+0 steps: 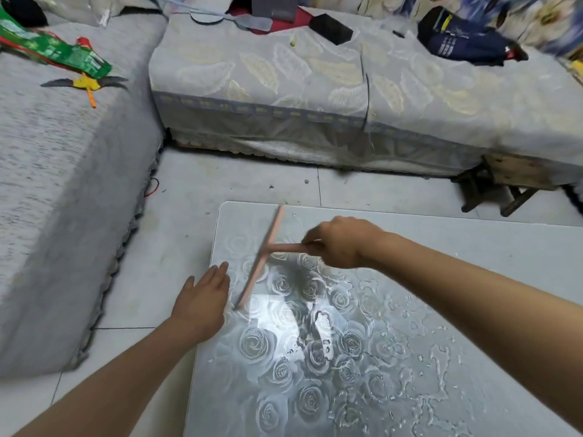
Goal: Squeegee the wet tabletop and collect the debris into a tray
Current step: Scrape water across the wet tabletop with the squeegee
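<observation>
Grey cloth covers two low couches that meet at a corner: a plain speckled one (pixel 63 184) along the left and a feather-patterned one (pixel 315 89) across the back. Pale floor tiles (pixel 252 181) lie between them and the one table (pixel 473 247), whose glossy top is printed with grey roses and fills the lower right of the view. Water (pixel 438 357) stands on the table in ragged pools and beads, thickest toward the near right, with small pale flecks scattered among them. One wooden stool (pixel 504 181) shows partly under the back couch at the right. A dark blue folded umbrella (pixel 463 39) lies on the back couch near the right end, and one black box (pixel 329 28) sits farther left on the same couch. On the left couch lies one green packet (pixel 63 52); its print is too blurred to read. The right hand (pixel 342 242) is curled round the handle of a single pink squeegee (pixel 268 247) over the far left part of the table, its long blade running slantwise from the far edge toward the near left edge. The left hand (pixel 202 298) is flat, fingers straight and together, holding nothing, at the table's left edge just beside the blade's near end; whether it touches the table cannot be told.
</observation>
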